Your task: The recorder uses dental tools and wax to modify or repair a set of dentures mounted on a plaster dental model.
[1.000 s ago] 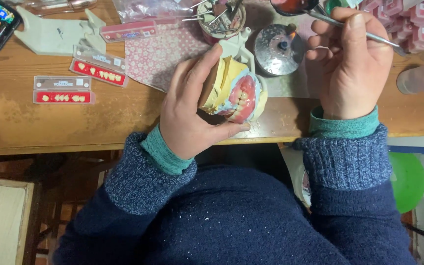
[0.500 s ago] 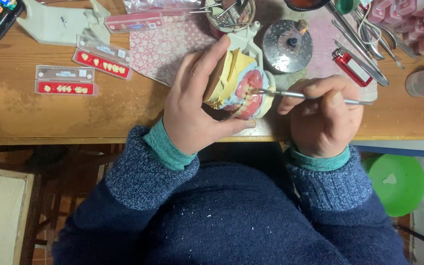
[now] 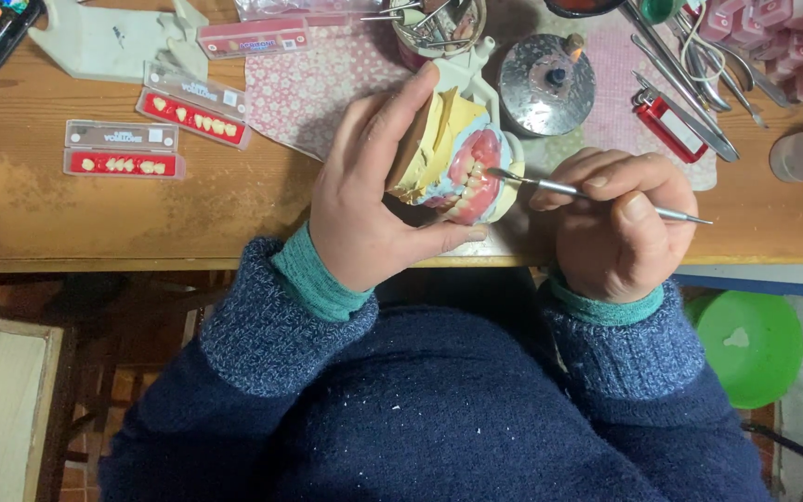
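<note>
Head view. Your left hand (image 3: 374, 200) wraps around a plaster jaw model (image 3: 453, 158), fingers over its top and thumb curled under its lower edge, holding it tilted just above the near edge of the wooden table (image 3: 95, 223). The model carries pink wax gums with a row of pale teeth, turned toward your right side. Your right hand (image 3: 620, 218) is closed on a thin metal tool (image 3: 597, 195), gripped like a pen between thumb and fingertips; its tip touches the pink gum at the teeth, and its rear end juts out past your knuckles to the right.

Behind the model lies a flowered pink cloth (image 3: 313, 88). On it, just beyond the tool, stands a small round metal burner (image 3: 546, 84) with a little flame at its wick. To the right of the burner lie a red lighter (image 3: 666, 125) and several long metal instruments (image 3: 685, 79). A cup of tools (image 3: 439, 23) stands at the far edge. To your left, two red tooth cards (image 3: 123, 165) lie flat on the bare wood, well apart from your hands. A green bowl (image 3: 745, 344) sits below the table at your right.
</note>
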